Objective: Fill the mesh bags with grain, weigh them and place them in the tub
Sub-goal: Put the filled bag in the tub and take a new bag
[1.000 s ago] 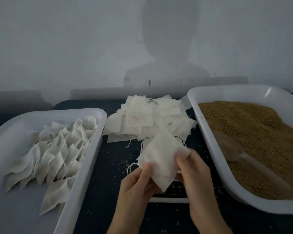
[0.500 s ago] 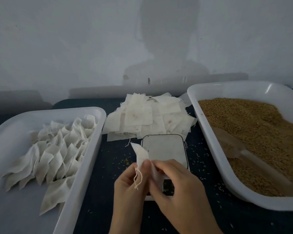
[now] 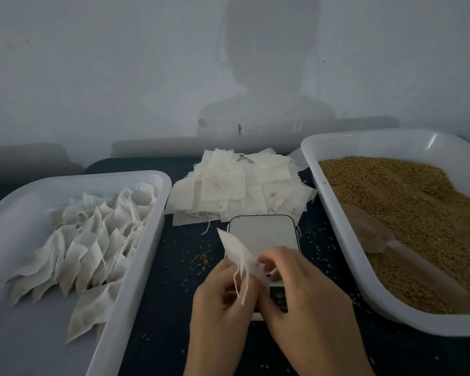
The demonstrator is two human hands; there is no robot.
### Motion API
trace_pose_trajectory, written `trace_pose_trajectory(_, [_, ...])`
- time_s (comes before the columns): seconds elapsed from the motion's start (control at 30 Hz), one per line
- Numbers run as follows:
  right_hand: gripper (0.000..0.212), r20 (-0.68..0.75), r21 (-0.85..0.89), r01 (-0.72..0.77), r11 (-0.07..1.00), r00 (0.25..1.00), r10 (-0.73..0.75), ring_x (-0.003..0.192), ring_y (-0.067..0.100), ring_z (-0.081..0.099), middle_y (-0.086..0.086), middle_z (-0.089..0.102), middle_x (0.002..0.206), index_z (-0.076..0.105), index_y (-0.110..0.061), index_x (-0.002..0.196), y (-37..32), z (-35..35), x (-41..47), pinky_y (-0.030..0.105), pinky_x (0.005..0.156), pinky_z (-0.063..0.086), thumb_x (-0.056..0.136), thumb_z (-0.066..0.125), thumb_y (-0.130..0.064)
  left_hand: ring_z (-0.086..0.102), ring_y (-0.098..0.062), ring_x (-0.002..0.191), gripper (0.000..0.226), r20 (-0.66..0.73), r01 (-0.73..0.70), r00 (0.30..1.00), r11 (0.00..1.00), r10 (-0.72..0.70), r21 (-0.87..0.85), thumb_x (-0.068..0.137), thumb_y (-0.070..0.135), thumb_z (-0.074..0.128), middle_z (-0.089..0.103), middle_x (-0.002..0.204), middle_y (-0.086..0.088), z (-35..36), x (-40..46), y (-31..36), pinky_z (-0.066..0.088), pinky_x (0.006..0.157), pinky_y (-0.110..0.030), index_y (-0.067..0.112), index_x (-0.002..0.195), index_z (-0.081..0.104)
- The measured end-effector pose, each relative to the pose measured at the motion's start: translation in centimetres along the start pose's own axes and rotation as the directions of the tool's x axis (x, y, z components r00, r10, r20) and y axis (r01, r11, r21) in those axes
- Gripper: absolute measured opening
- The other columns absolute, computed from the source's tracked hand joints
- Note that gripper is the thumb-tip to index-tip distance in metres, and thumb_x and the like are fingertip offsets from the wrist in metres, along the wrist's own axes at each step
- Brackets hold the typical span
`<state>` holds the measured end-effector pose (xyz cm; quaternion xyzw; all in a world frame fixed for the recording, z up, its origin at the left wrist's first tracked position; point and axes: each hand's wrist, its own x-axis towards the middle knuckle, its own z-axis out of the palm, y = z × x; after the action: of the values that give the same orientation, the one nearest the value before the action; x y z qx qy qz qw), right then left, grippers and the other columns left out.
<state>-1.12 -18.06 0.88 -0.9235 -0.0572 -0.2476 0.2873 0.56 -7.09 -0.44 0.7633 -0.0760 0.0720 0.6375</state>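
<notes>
An empty white mesh bag [image 3: 235, 249] is pinched between my left hand [image 3: 219, 308] and my right hand [image 3: 304, 299], its drawstring dangling between the fingers. Both hands hover over the near end of a small white scale [image 3: 263, 234]. A pile of flat empty bags [image 3: 239, 188] lies behind the scale. On the left, a white tub [image 3: 152, 240] holds several filled, tied bags [image 3: 92, 240]. To the right stands a white tub [image 3: 334, 229] of brown grain [image 3: 407, 202] with a clear scoop [image 3: 377, 234] lying in it.
Loose grains [image 3: 202, 259] are scattered on the dark tabletop [image 3: 182, 280] between the tubs. A pale wall rises close behind the table.
The bag was spread open and held up between both hands; now it is folded narrow and held lower, over the scale's near end. The scale's plate has come into view.
</notes>
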Motion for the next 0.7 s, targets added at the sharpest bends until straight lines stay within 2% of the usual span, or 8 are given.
trace_pose_trajectory(0.1, [0.035,0.05,-0.06,0.043,0.997,0.998,-0.04,0.052,0.005,0.057,-0.014,0.061,0.065,0.063,-0.025,0.086,-0.3,0.0,-0.1,0.023,0.041,0.049,0.062,0.087,-0.033,0.036,-0.006,0.051,0.04,-0.061,-0.032,0.998,0.999,0.034,0.037,0.089,0.013,0.061,0.042,0.056,-0.006,-0.5,0.2,-0.3,0.033,0.049,-0.02,0.003,0.053,0.045])
trace_pose_trajectory(0.23, [0.035,0.079,-0.055,0.015,0.998,0.997,-0.011,0.05,0.004,0.055,-0.014,0.059,0.06,0.065,-0.026,0.079,-0.8,0.4,-0.4,0.019,0.04,0.046,0.054,0.09,-0.027,0.038,-0.006,0.048,0.028,-0.038,-0.032,0.999,0.995,0.035,0.091,0.079,0.025,0.062,0.044,0.054,-0.006,-0.9,0.2,0.0,0.035,0.046,-0.019,0.013,0.062,0.043])
trace_pose_trajectory(0.37, [0.016,0.079,0.023,-0.064,0.998,0.995,0.062,0.053,0.002,0.054,-0.015,0.057,0.061,0.062,-0.03,0.076,-0.7,0.9,-0.7,0.017,0.043,0.046,0.075,0.078,-0.027,0.048,-0.002,0.046,0.025,0.029,-0.09,0.996,0.98,0.086,0.179,0.087,0.02,0.061,0.057,0.057,0.003,-1.3,0.0,0.6,0.037,0.046,-0.012,0.033,0.072,0.045])
trace_pose_trajectory(0.43, [0.012,0.098,0.069,-0.135,0.989,0.987,0.128,0.059,0.001,0.054,-0.017,0.057,0.066,0.06,-0.031,0.077,-0.6,1.0,-0.7,0.013,0.051,0.042,0.087,0.066,-0.034,0.05,-0.003,0.045,0.025,0.075,-0.147,0.988,0.955,0.132,0.256,0.089,0.013,0.059,0.059,0.058,0.004,-1.5,-0.1,0.9,0.035,0.045,-0.009,0.031,0.078,0.046])
trace_pose_trajectory(0.5, [0.01,0.141,0.171,-0.212,0.962,0.972,0.189,0.066,0.001,0.057,-0.019,0.058,0.072,0.06,-0.032,0.079,-0.4,0.7,-0.5,0.013,0.056,0.044,0.088,0.061,-0.037,0.046,-0.004,0.043,0.023,0.119,-0.182,0.982,0.925,0.15,0.334,0.088,0.009,0.059,0.057,0.055,0.0,-1.7,-0.1,0.9,0.034,0.044,-0.011,0.027,0.081,0.047])
trace_pose_trajectory(0.6, [0.007,0.215,0.359,-0.324,0.875,0.941,0.261,0.072,-0.002,0.06,-0.017,0.063,0.072,0.062,-0.032,0.079,0.1,-0.4,0.2,0.014,0.06,0.048,0.085,0.062,-0.029,0.041,-0.006,0.04,0.018,0.164,-0.041,0.986,0.962,-0.004,0.27,0.087,0.006,0.058,0.054,0.047,-0.004,-2.5,0.4,0.9,0.036,0.044,-0.017,0.021,0.082,0.049])
trace_pose_trajectory(0.67, [0.016,0.303,0.449,-0.37,0.814,0.919,0.251,0.064,-0.003,0.059,-0.018,0.063,0.067,0.061,-0.029,0.071,0.4,-1.3,0.7,0.011,0.057,0.044,0.087,0.061,-0.024,0.047,-0.014,0.04,0.006,0.267,0.17,0.944,0.979,-0.195,0.116,0.092,0.014,0.057,0.054,0.045,-0.003,-2.8,0.7,1.0,0.041,0.045,-0.022,0.012,0.09,0.052])
trace_pose_trajectory(0.7, [0.023,0.343,0.463,-0.381,0.8,0.91,0.235,0.059,-0.002,0.056,-0.017,0.06,0.062,0.059,-0.028,0.065,0.5,-1.6,0.9,0.011,0.056,0.042,0.088,0.059,-0.024,0.049,-0.016,0.042,0.01,0.301,0.206,0.927,0.974,-0.225,0.092,0.093,0.019,0.057,0.055,0.046,-0.003,-2.9,0.8,0.9,0.042,0.046,-0.023,0.01,0.092,0.053])
